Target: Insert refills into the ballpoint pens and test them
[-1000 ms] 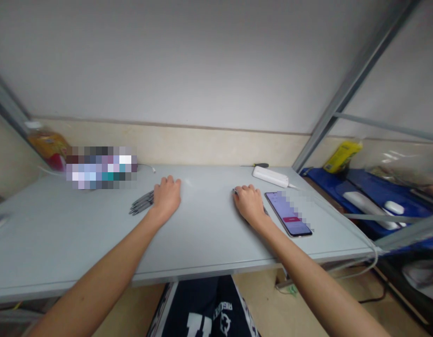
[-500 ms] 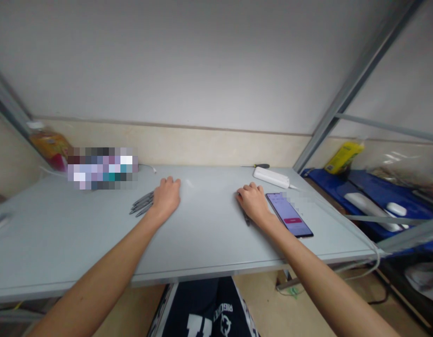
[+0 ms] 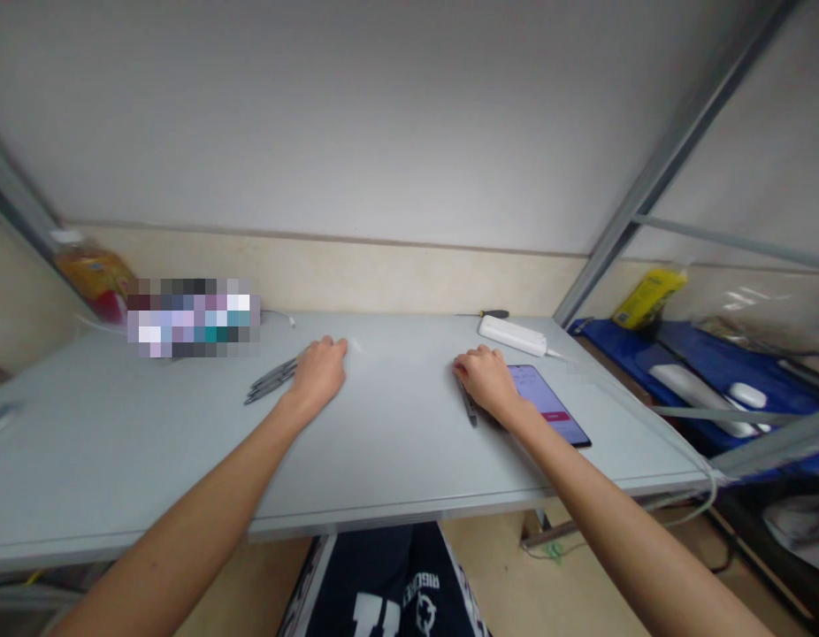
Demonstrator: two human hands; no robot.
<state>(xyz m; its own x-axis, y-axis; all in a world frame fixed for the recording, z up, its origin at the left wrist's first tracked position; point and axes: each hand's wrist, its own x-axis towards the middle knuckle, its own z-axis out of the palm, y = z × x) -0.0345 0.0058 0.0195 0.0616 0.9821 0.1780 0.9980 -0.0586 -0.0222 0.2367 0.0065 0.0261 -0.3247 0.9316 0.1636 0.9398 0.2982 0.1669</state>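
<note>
At the left of the desk, my left hand (image 3: pixel 320 372) rests knuckles up with its fingers curled. Several dark pens (image 3: pixel 269 383) lie side by side against its left edge, their far ends hidden by the hand. What the curled fingers hold, if anything, is hidden. Farther right, my right hand (image 3: pixel 487 379) is closed over a dark pen (image 3: pixel 470 410), which sticks out below the fingers towards me. A phone (image 3: pixel 556 414) with a lit screen lies partly behind the right hand and wrist.
A white power strip (image 3: pixel 514 335) and a screwdriver (image 3: pixel 494 314) lie at the back right of the grey desk (image 3: pixel 389 442). A bottle (image 3: pixel 95 270) stands back left beside a blurred-out patch. On the right, a yellow packet (image 3: pixel 650 298) rests on a blue surface.
Both hands have shifted slightly to the right. My right hand now covers the phone's near left side. The pens by my left hand lie closer together.
</note>
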